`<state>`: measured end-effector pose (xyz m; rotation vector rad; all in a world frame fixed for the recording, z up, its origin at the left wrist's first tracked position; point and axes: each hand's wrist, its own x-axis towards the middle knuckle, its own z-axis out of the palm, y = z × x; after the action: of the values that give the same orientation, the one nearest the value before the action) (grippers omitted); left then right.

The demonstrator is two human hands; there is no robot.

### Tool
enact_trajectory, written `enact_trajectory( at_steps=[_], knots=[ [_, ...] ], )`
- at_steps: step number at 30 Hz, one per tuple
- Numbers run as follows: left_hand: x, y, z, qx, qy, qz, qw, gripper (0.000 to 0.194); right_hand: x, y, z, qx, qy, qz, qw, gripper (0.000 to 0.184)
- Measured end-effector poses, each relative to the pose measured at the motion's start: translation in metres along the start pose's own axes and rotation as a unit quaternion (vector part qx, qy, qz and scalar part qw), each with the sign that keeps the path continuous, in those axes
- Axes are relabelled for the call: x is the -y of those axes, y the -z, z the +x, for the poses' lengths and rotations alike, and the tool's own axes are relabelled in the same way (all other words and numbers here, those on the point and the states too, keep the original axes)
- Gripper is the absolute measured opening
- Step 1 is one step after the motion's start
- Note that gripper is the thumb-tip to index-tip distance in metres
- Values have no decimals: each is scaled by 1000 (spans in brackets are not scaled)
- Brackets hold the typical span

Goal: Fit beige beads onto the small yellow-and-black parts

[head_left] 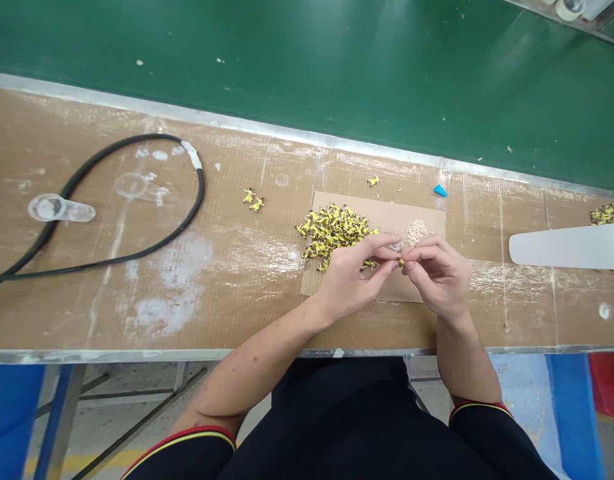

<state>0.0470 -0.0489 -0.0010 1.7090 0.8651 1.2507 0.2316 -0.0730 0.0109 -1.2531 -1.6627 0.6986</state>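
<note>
Two bare hands: meeting over the cardboard sheet (407, 207), the left hand (344, 277) reaching in from one side and the right hand (444, 277) from the other; fingertips nearly touching.
Yellow figure: a small yellow figure (401, 263) is sitting in the narrow gap between the two sets of fingertips; neither hand is clearly lying nearer; its long axis is too small and too covered to tell.
Fingers: pinching narrowly on both sides, thumbs toward the wearer; which hand is bearing the firmer grip cannot be told.
Clear round piece: a clear round piece (397, 247) is showing just beyond the figure, beside the left fingertips; whether held or resting cannot be told.
Yellow heap: a heap of yellow figures (337, 230) is spreading beyond the left hand, partly hidden by it; a single loose figure (373, 181) is lying past the sheet.
Pale pieces: a small pile of pale pieces (415, 233) is resting just beyond the right fingers; a blue cone (440, 191) is lying farther out.
Worktop: the brown worktop (257, 287) is carrying a looping black cable (201, 190) well to the left; a long white object (567, 247) is jutting in at right.
</note>
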Motion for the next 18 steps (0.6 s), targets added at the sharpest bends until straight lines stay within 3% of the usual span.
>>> enact_trajectory(
  at_steps=[9, 14, 18],
  knots=[
    [2, -2, -2, -20, -82, 96, 992, 37, 0, 1, 0, 8, -5, 3, 1000, 16],
    [11, -3, -1, -31, -217, 192, 957, 37, 2, -1, 2, 8, -12, -10, 1000, 14],
    [12, -2, 0, -27, -266, 229, 936, 46, 4, -4, 2, 6, -14, -16, 1000, 13]
  ],
)
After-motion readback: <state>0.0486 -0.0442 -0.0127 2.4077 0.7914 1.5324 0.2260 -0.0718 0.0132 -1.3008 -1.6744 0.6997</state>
